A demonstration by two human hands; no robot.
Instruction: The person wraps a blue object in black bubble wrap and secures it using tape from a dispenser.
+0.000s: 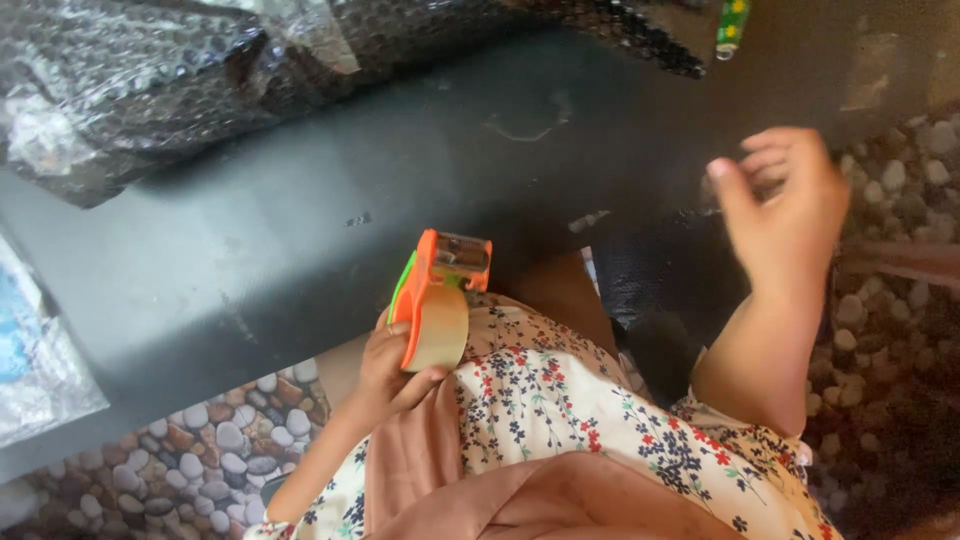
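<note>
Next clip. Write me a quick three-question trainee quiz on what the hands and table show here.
1. True or false: the left hand holds the orange tape dispenser.
2. The right hand is: A) gripping bubble wrap, B) open above the black table's edge, C) resting on the lap.
3. What lies across the far side of the black table?

Key: 1 true; 2 B; 3 bubble wrap.

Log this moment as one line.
left hand: holds tape dispenser | right hand: open, blurred, over table edge | bubble wrap: on table
</note>
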